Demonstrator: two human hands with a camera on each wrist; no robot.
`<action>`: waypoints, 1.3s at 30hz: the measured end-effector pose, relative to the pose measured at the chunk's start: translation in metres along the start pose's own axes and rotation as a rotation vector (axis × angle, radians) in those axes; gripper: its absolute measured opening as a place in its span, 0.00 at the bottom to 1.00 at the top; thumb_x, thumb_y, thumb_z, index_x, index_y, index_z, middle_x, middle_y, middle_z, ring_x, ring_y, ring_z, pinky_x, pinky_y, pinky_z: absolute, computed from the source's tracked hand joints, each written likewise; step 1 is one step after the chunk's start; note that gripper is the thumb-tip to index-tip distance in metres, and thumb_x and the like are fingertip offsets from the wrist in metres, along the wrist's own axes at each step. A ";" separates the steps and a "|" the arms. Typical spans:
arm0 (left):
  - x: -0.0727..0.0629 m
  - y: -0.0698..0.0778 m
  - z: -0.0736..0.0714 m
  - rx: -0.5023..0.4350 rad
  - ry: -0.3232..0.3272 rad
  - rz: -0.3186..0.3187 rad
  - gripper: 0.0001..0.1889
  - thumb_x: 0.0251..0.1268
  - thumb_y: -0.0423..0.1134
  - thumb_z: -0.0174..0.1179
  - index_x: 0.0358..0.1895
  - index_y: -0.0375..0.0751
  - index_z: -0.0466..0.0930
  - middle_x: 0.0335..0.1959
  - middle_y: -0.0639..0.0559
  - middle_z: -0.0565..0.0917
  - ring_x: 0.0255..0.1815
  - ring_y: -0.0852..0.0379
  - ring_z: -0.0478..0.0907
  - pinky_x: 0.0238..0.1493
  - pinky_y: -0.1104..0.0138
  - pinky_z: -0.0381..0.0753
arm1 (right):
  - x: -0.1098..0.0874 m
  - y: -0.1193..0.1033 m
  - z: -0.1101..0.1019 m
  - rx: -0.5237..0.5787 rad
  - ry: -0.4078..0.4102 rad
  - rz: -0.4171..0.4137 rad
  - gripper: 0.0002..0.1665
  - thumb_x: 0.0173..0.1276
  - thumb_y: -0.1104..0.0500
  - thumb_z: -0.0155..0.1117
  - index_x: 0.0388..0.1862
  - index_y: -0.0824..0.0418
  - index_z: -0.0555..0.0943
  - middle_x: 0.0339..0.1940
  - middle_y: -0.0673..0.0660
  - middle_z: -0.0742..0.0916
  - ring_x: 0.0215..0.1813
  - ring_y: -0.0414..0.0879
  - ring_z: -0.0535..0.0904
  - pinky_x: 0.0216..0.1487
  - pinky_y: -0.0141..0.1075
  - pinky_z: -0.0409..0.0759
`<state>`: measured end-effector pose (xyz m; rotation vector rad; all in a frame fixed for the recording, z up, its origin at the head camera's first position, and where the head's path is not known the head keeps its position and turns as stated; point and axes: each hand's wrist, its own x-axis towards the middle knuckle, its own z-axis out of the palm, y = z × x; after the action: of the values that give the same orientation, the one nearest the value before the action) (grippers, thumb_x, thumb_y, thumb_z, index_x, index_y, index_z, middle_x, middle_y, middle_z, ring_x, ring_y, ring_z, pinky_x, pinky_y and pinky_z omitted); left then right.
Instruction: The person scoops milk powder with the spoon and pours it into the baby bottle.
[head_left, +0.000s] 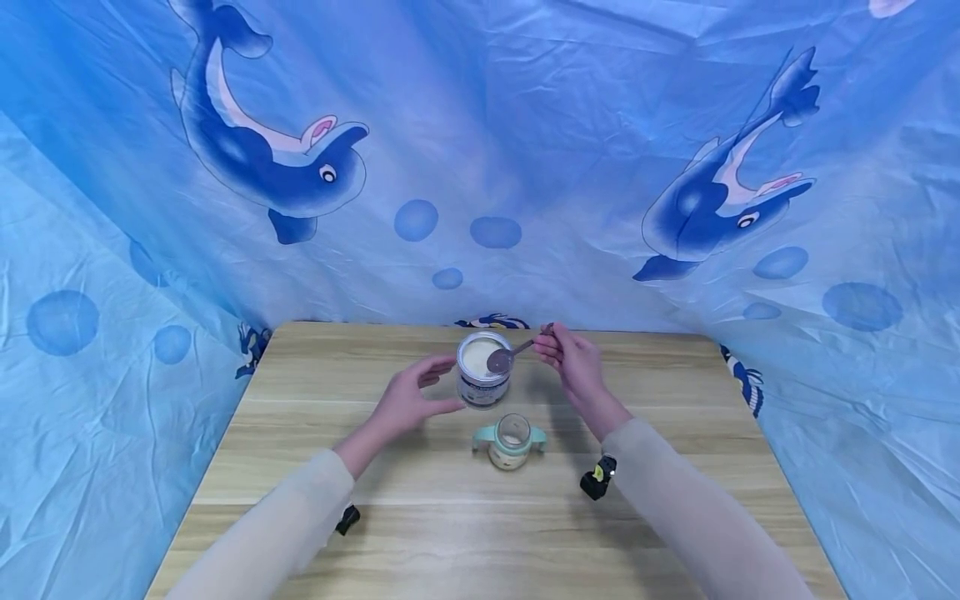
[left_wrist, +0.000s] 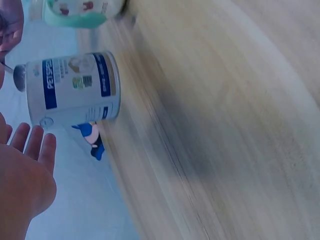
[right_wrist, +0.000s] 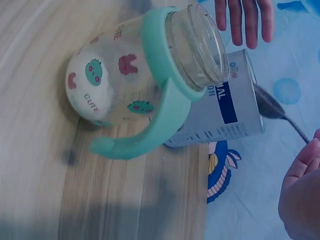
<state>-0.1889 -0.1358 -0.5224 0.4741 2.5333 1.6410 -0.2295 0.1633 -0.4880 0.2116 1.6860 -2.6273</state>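
An open tin of pale powder (head_left: pixel 483 390) stands near the far edge of the table, its side printed with blue bands. My left hand (head_left: pixel 411 393) is beside it, thumb and fingers spread toward its left side; in the left wrist view these fingers (left_wrist: pixel 34 142) look extended. My right hand (head_left: pixel 576 367) pinches the thin handle of a dark metal spoon (head_left: pixel 500 360). The spoon's bowl lies over the tin's mouth, at the rim. Nearer to me stands a lidless clear bottle (right_wrist: pixel 132 70) with mint-green handles (right_wrist: pixel 172 112) and white powder inside at its base.
Wood-grain tabletop (head_left: pixel 465 533) lies under everything. Behind it and at both sides hangs a blue curtain (head_left: pixel 480 100) with dolphins and bubbles. A small black device (head_left: pixel 597 477) is at the right sleeve, and another (head_left: pixel 348 520) at the left.
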 end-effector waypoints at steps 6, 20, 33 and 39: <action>0.012 -0.009 -0.002 -0.012 0.040 -0.011 0.43 0.55 0.38 0.84 0.76 0.45 0.74 0.73 0.47 0.79 0.75 0.44 0.75 0.77 0.49 0.75 | 0.002 0.007 0.011 -0.030 -0.002 -0.039 0.17 0.86 0.56 0.57 0.53 0.70 0.84 0.32 0.53 0.93 0.36 0.42 0.91 0.43 0.34 0.93; 0.029 -0.026 0.005 0.001 0.043 -0.093 0.46 0.55 0.44 0.84 0.78 0.47 0.71 0.75 0.46 0.77 0.75 0.44 0.75 0.77 0.51 0.75 | 0.000 0.018 0.018 -0.001 -0.012 -0.042 0.18 0.86 0.55 0.58 0.57 0.70 0.83 0.36 0.54 0.93 0.39 0.43 0.91 0.45 0.32 0.92; 0.037 -0.035 0.011 -0.048 0.025 -0.121 0.51 0.50 0.45 0.86 0.80 0.47 0.69 0.77 0.44 0.75 0.75 0.41 0.74 0.77 0.49 0.75 | -0.005 0.025 0.020 0.055 -0.021 0.005 0.13 0.85 0.56 0.61 0.52 0.63 0.85 0.40 0.56 0.94 0.41 0.42 0.92 0.45 0.30 0.91; 0.039 -0.036 0.013 -0.045 0.015 -0.111 0.50 0.51 0.43 0.85 0.79 0.46 0.69 0.76 0.44 0.76 0.75 0.41 0.74 0.77 0.49 0.75 | -0.005 0.029 0.020 0.074 -0.014 0.005 0.11 0.85 0.57 0.60 0.51 0.62 0.86 0.39 0.55 0.94 0.40 0.42 0.92 0.44 0.30 0.91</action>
<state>-0.2302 -0.1258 -0.5563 0.3125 2.4784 1.6633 -0.2245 0.1326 -0.5049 0.1983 1.5833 -2.6836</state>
